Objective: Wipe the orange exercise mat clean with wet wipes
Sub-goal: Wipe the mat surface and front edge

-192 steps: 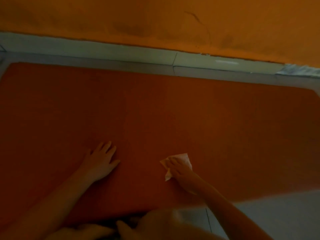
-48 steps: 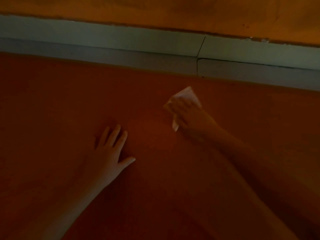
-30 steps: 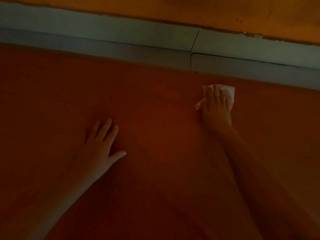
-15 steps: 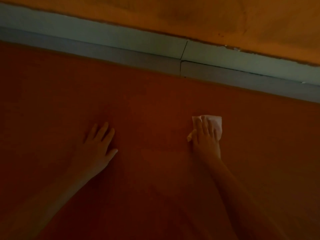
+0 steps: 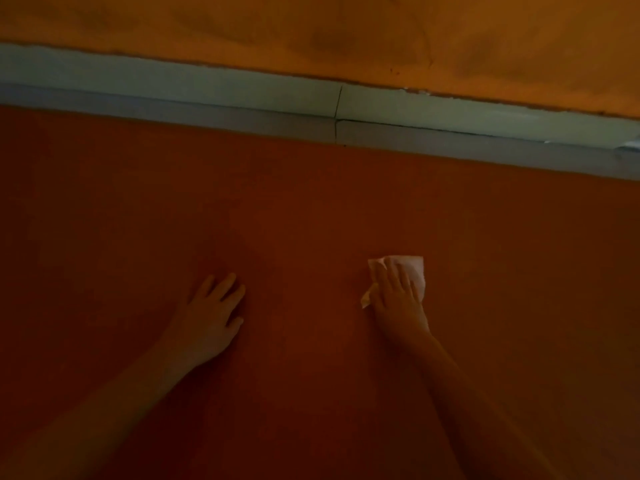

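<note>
The head view looked down in dim light on an orange exercise mat that filled most of the picture. The left hand lay flat on the mat, fingers straight and slightly spread, thumb out to the side. Well apart from it, the right hand pressed a pale wet wipe onto the mat with straight fingers; the wipe showed beyond the fingertips and at the thumb side. Both bare forearms ran back toward the lower edge. Past the mat's far edge lay a grey floor strip, then a pale skirting band with one vertical seam, below an orange wall.
</note>
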`<state>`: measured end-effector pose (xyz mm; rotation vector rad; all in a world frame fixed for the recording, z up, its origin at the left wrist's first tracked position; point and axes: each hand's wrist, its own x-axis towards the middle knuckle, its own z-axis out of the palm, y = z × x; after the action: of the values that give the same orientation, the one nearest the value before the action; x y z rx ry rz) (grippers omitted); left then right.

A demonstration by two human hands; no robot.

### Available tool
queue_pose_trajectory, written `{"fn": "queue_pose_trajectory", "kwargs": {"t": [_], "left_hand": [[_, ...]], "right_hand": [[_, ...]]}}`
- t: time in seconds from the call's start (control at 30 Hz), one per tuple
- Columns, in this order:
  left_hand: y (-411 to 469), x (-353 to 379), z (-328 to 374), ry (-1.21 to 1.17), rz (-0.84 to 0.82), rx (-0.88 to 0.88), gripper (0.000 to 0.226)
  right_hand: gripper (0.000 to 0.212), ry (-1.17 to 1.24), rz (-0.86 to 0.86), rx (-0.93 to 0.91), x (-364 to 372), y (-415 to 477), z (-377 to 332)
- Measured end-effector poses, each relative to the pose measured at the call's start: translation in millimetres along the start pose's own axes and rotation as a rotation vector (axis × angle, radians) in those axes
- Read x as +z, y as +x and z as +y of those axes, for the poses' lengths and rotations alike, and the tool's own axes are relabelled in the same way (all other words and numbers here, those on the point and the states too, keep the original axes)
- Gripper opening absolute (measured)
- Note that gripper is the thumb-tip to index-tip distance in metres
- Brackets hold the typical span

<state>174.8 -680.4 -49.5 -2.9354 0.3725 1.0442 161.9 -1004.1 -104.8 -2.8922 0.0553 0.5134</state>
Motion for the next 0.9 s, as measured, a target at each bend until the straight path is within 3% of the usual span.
{"fn": "queue_pose_trajectory", "kwargs": {"t": [0.07, 0.23, 0.4, 0.5, 0.67, 0.73, 0.8, 0.9], "left_hand": [[-6, 0, 4, -0.006, -0.004, 0.005, 0.062], [-20, 1, 23, -0.044, -0.1, 0.105, 0.069], [-39, 16, 40, -0.098, -0.106, 0.155, 0.074], [-45, 25, 42, -0.125, -0.087, 0.134, 0.074], [-48, 21, 43, -0.132, -0.085, 0.128, 0.072], [-48, 19, 45, -0.125, -0.094, 0.115, 0.071], [-48, 19, 50, -0.109, -0.083, 0.086, 0.07], [-43, 19, 66, -0.133, 0.009, 0.026, 0.07]], "right_hand": [[0.056, 0.022, -0.038, -0.006, 4, -17, -26], [0.051, 0.121, -0.187, -0.228, 5, -58, -67], [0.053, -0.048, -0.185, -0.048, -1, -92, -39], [0.05, 0.071, -0.227, 0.035, -4, -119, -43], [0.055, 0.261, -0.301, -0.024, -23, -132, -29], [0.061, 0.245, -0.291, -0.036, -29, -130, -12], [0.048, 0.174, -0.247, -0.078, -35, -132, 4], [0.047, 0.15, -0.242, -0.063, -32, -139, 24]]}}
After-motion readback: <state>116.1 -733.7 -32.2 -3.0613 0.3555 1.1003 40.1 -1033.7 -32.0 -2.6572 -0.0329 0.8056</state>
